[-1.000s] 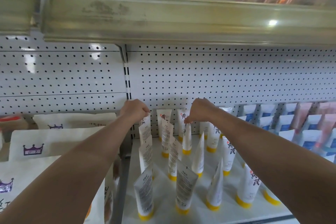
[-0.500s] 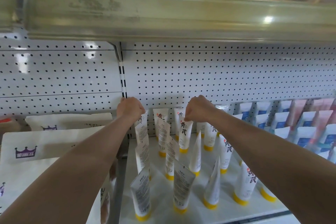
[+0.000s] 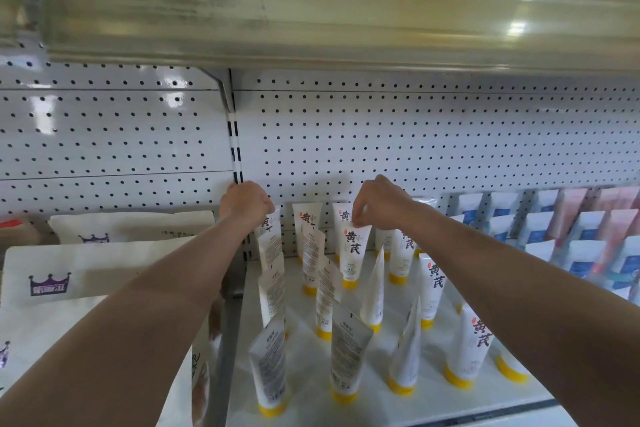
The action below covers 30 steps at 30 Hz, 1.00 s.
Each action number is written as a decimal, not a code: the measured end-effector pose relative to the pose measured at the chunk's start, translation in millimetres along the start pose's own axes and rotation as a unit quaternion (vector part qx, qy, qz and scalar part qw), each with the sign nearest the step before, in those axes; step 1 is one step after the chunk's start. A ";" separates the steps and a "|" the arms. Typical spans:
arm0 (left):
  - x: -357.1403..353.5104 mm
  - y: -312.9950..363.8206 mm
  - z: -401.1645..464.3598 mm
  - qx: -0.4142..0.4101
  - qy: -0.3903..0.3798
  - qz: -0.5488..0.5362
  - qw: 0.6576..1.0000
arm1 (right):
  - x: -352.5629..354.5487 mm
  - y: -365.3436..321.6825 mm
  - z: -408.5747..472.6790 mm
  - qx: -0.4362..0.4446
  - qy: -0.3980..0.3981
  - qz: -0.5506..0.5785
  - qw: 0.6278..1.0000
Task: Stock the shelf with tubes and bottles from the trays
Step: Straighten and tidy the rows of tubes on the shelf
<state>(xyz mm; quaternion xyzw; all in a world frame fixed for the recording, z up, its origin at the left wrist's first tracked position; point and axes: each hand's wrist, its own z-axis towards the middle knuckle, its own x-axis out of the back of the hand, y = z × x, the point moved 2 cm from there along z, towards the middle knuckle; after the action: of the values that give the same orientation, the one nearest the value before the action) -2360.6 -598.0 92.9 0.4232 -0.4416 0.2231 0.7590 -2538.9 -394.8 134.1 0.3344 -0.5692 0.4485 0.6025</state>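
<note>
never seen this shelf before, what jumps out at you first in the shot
Two bare arms reach to the back of the shelf: the right hand pinches the crimped top of a white tube with a yellow cap, while the left hand grips another tube by the upright. Around them stand loose rows of matching tubes, with crown-logo bags at left.

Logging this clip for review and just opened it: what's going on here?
A person is stocking a white shelf with white tubes standing on yellow caps. The right hand pinches the top of a tube in the third row, label facing out. The left hand grips the top of the back tube in the leftmost row. Other tubes stand in rows in front, several turned sideways or backwards. White pouches sit to the left, blue packets to the right.
</note>
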 end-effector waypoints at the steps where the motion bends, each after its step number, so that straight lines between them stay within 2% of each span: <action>1: 0.6 -0.3 -0.3 0.000 0.000 -0.004 1.000 | -0.3 0.7 1.1 0.003 0.001 0.002 1.000; 14: 0.4 -3.8 -2.0 -0.038 -0.019 -0.081 0.996 | 1.9 2.0 1.5 0.014 0.000 0.012 1.000; 30: 3.9 1.9 -6.1 -0.022 -0.012 -0.052 0.998 | -2.6 -0.1 5.8 0.011 0.000 0.010 1.000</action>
<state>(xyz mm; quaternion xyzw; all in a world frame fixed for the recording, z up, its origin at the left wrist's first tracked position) -2357.0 -592.0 95.5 0.4313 -0.4333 0.1683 0.7732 -2541.0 -400.5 132.3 0.3355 -0.5674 0.4605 0.5944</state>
